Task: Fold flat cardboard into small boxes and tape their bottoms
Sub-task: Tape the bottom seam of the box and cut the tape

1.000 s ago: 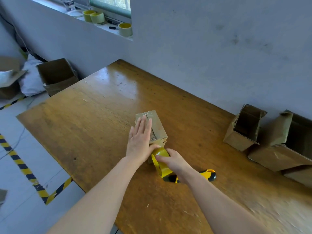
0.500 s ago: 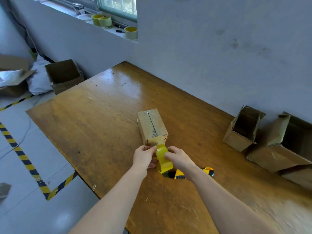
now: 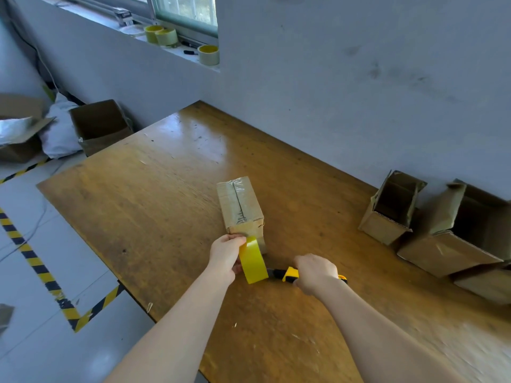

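A small cardboard box [image 3: 240, 205] lies on the wooden table [image 3: 166, 205] with clear tape along its top seam. At the box's near end, my left hand [image 3: 226, 255] grips a yellow tape roll [image 3: 253, 259] that stands on edge, its tape still joined to the box. My right hand [image 3: 315, 272] is closed on a yellow and black utility knife [image 3: 287, 274] lying on the table just right of the roll, with its tip pointing at the roll.
Two open folded boxes [image 3: 390, 208] [image 3: 453, 239] rest by the grey wall at the right. Several tape rolls [image 3: 208, 54] sit on the window sill. Cardboard boxes [image 3: 99, 128] stand on the floor to the left, beyond hazard-striped floor tape [image 3: 41, 272].
My left hand came off the box top and took the tape roll. My right hand let go of the roll and closed on the knife to its right.
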`<state>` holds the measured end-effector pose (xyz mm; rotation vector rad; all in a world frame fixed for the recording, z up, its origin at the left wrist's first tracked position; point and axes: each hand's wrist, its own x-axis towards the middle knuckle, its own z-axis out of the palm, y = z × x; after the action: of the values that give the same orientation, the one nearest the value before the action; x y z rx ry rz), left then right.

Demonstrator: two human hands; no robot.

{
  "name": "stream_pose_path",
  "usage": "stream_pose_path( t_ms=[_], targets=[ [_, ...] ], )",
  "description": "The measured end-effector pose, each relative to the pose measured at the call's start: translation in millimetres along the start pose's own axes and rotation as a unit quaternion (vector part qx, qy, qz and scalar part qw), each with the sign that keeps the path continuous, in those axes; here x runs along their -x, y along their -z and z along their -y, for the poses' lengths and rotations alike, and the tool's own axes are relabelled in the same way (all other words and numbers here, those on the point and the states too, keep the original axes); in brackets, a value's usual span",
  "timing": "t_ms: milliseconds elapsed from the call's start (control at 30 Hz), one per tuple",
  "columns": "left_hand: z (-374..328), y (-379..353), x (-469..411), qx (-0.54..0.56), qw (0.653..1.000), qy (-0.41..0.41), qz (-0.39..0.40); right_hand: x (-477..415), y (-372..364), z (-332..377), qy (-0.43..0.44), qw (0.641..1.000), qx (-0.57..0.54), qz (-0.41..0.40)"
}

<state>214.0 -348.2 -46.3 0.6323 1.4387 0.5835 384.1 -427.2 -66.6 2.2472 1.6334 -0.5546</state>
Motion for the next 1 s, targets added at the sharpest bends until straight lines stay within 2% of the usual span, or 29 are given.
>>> stream_pose_path(
  t_ms=[100, 200, 300, 433, 533, 700, 1000],
  targets=[
    [-1.6, 2.8, -4.1, -0.025, 0.999, -0.015, -0.025, -2.3, 6.8, -2.2, -0.009, 1.000, -0.013, -0.005],
    [0.3, 5.9, -8.9, -0.050, 0.997, -0.035, -0.048, -5.8, 12.1, -6.7, -0.010, 0.989, -0.141, -0.034],
    [2.4, 8.8, -10.4, -0.053, 0.997, -0.040, -0.050, -4.9, 17.8, 1.4, 0.068, 0.960, -0.255, -0.089],
    [4.4, 9.2, -9.3, -0.046, 0.996, -0.056, -0.049, 2.8, 36.5, 25.0, 0.149, 0.929, -0.295, -0.164],
    [4.5, 10.4, -8.3, -0.048, 0.995, -0.069, -0.047, 5.3, 49.4, 33.1, 0.168, 0.943, -0.230, -0.174],
    [3.6, 13.3, -8.7, -0.051, 0.995, -0.069, -0.042, 2.9, 64.6, 40.0, 0.141, 0.979, -0.070, -0.131],
    [0.4, 15.4, -12.1, -0.075, 0.996, -0.039, -0.022, -5.4, 78.3, 57.2, 0.107, 0.989, 0.018, -0.099]
  ],
)
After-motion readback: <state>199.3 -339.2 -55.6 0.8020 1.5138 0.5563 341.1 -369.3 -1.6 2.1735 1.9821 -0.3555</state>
